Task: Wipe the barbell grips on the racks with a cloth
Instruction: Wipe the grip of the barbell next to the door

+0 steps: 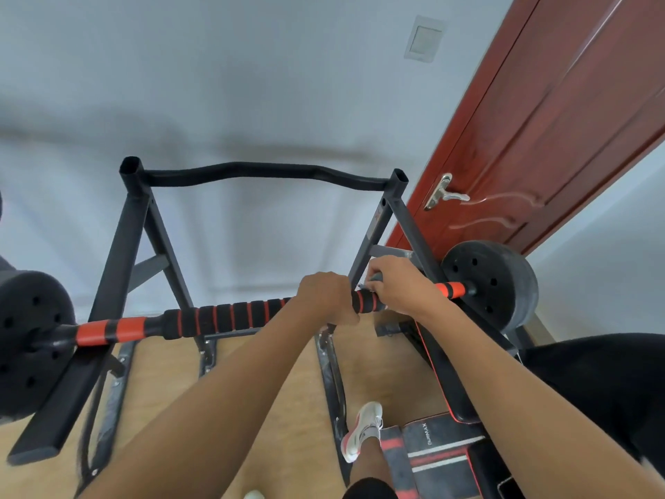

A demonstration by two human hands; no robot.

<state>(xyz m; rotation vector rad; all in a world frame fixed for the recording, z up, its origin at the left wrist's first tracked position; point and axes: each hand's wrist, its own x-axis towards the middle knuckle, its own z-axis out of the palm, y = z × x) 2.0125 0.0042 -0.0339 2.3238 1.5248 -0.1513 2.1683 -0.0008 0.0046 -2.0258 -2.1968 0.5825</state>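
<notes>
Barbell (223,316) lies across the black rack (118,246), its long axis running left to right and rising a little toward the door (539,138). The right plate (493,282) sits close to that door; the left plate (25,340) reaches the edge of view. The left hand (325,295) has its fingers clenched round the ribbed foam grip. Just beside it, the right hand (401,282) curls over the bar, grasping a scrap of pale cloth (367,277) near the rack's right upright. Open wooden floor (288,390) shows between the rack's feet, and a padded bench (442,372) stands to the right.
</notes>
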